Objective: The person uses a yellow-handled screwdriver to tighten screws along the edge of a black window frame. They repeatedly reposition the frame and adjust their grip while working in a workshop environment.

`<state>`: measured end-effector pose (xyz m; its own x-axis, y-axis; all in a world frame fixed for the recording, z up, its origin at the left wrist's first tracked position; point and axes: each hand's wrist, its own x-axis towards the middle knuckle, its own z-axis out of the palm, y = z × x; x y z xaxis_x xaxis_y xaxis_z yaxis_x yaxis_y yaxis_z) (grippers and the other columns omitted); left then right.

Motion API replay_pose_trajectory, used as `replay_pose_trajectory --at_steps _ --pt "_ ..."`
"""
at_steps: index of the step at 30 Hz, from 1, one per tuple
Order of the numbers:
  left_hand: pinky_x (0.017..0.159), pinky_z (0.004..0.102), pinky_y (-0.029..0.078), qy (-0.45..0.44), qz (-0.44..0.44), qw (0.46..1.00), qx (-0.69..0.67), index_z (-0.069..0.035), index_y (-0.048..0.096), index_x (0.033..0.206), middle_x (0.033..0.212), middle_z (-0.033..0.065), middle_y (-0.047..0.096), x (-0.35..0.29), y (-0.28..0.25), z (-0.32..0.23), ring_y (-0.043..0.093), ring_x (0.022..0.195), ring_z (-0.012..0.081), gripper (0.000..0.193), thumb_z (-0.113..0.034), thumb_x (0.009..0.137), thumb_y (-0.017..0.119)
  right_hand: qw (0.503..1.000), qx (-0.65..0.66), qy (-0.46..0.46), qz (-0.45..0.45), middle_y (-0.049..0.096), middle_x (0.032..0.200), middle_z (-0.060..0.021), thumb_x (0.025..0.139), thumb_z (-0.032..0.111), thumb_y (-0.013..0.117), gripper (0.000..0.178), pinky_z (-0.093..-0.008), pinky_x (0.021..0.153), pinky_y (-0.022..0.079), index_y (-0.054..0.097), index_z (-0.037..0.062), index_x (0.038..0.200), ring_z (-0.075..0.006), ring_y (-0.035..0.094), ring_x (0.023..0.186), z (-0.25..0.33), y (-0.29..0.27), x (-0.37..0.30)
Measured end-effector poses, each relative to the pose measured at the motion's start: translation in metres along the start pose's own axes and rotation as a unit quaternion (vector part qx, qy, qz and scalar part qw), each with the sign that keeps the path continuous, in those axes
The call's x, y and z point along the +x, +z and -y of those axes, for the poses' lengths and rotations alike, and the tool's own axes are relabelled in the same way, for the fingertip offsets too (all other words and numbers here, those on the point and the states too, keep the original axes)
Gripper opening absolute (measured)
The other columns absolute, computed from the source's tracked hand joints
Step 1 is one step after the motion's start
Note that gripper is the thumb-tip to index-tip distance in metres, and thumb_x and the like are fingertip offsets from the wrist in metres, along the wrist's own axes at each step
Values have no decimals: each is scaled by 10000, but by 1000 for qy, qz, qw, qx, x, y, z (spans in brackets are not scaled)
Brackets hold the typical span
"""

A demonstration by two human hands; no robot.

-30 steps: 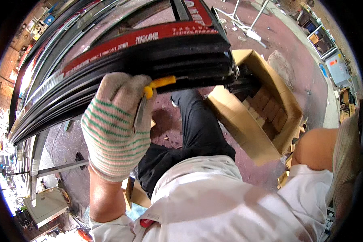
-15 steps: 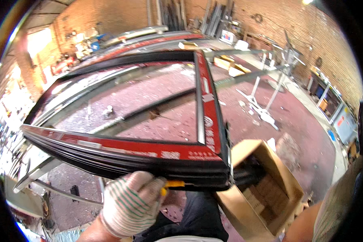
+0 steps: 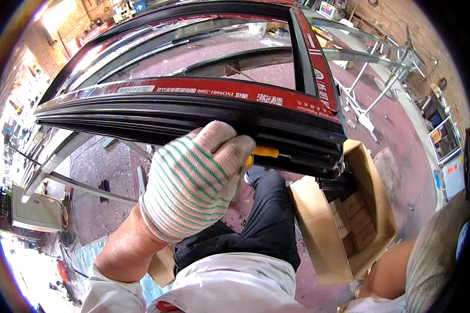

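Fabric, knitted and pale with green stripes, covers the left hand (image 3: pixel 193 182), whose fingers are curled round a yellow-handled tool (image 3: pixel 267 152) with a thin metal shank, knuckles up against the frame (image 3: pixel 193 110). That frame is black and glossy, its near side ridged lengthwise, its upper face banded with flat red film (image 3: pixel 209 89); it spans the space in front of the person, its right corner just beside an open cardboard box (image 3: pixel 322 245) (blocky brown pieces (image 3: pixel 352 219) lie inside, too overlapped to count). Of the right hand (image 3: pixel 437 255), only blurred, ribbed knit shows at the edge; whether it is spread or closed, I cannot tell. Counted: two gloved hands, one tool, one frame with three sides plain to see, one box.
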<state>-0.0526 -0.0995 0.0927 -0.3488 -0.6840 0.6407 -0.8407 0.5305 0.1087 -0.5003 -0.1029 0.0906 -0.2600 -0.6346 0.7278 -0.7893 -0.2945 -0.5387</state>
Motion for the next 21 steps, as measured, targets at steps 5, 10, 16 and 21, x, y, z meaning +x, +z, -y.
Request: replay_pose_trajectory --at_steps 5,10,16,21 --pt "612 359 501 -36 9 999 -32 -53 672 995 897 110 577 4 -2 -6 613 716 296 254 -32 746 718 1000 1 -10 -3 667 940 -132 874 108 644 180 -314 682 513 658 -7 1013 -200 633 794 7 0 3" --pt "619 359 498 -30 29 999 -3 -48 678 979 892 103 575 9 -6 -11 607 704 298 246 -31 736 715 1000 -1 -9 -8 666 942 -136 874 115 646 183 -320 682 513 656 -6 1011 -206 632 797 14 -3 -4" --pt "628 362 501 -23 39 999 18 -54 682 948 858 103 572 10 -8 -12 607 703 304 223 -42 729 722 1000 3 -15 -10 665 944 -140 875 124 648 186 -327 683 513 654 -5 1009 -213 632 802 21 2 -9" --pt "645 356 512 -28 26 999 -3 -42 681 950 867 116 591 11 -7 -12 621 722 310 216 -25 736 704 999 14 -36 -16 664 946 -144 875 131 650 189 -333 683 513 652 -5 1007 -219 631 806 26 6 3"
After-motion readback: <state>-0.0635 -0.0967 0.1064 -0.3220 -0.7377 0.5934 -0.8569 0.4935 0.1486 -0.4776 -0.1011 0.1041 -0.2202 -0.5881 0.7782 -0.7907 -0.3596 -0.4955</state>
